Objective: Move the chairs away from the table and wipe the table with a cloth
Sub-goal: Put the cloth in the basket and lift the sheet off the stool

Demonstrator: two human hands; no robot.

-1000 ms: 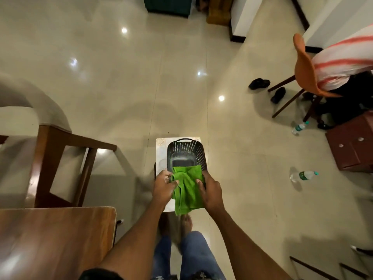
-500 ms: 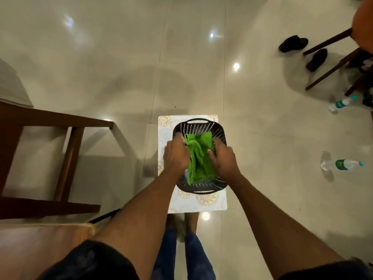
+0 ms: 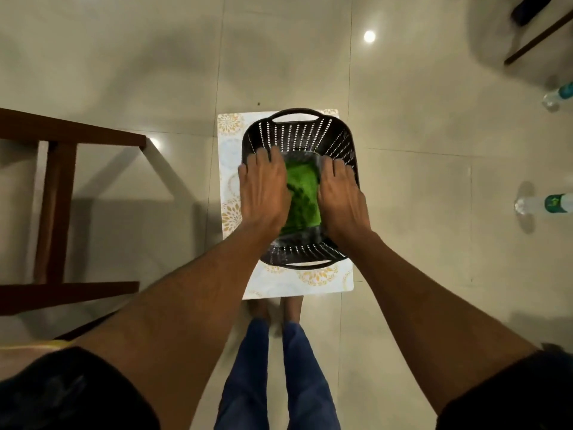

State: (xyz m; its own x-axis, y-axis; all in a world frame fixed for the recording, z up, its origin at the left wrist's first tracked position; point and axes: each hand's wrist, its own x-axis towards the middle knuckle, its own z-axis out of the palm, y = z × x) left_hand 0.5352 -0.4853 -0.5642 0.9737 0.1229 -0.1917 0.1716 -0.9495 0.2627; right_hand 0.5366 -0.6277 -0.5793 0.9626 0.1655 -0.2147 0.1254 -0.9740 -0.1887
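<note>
A folded green cloth [image 3: 302, 193] lies on the bottom of a black slotted basket [image 3: 299, 131], which stands on a small white patterned stool [image 3: 231, 156]. My left hand [image 3: 265, 189] rests on the cloth's left edge, inside the basket. My right hand [image 3: 341, 197] rests on its right edge. Both hands lie palm down with the fingers pointing away from me, and the fingertips are hidden, so whether they grip the cloth cannot be told. A brown wooden chair frame [image 3: 59, 193] stands at the left.
Two plastic water bottles [image 3: 545, 204] [image 3: 559, 94] lie on the tiled floor at the right. A chair leg [image 3: 536, 38] crosses the upper right corner. My legs and bare feet [image 3: 276, 311] are just behind the stool.
Both hands have lowered the green cloth from above the basket down to its bottom. The view has tilted down and closer to the basket.
</note>
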